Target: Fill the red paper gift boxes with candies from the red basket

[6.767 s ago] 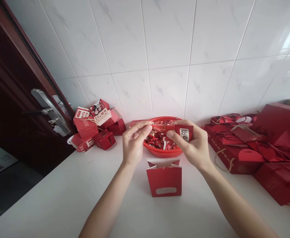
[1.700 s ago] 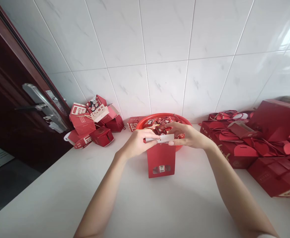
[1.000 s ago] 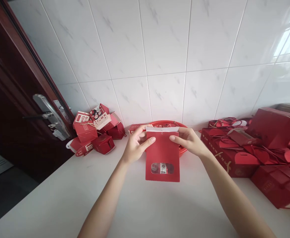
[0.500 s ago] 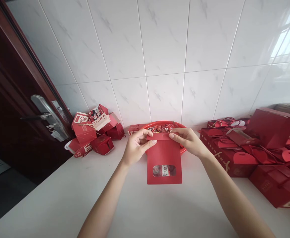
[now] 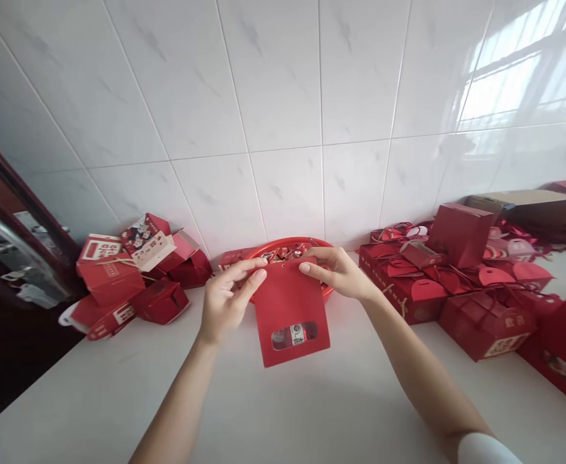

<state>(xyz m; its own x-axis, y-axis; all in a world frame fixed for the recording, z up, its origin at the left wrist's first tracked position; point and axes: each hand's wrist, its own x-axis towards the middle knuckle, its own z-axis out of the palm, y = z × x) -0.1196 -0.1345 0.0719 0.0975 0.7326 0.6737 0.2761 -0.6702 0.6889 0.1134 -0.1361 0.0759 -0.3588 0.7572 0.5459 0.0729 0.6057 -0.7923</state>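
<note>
In the head view, the left hand (image 5: 227, 299) and right hand (image 5: 340, 274) pinch a red paper bag (image 5: 290, 298) at its ten and two o'clock corners, thumbs in front, seemingly to press its top flat. It hangs before a basket (image 5: 272, 243) at twelve, probably placed for easy reach, with red boxes (image 5: 113, 278) at nine on the counter (image 5: 287, 412).

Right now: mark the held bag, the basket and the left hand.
Held bag (image 5: 290, 301), head view: middle of front panel.
Basket (image 5: 260, 248), head view: rim, far left.
Left hand (image 5: 224, 303), head view: near thumb base.
</note>
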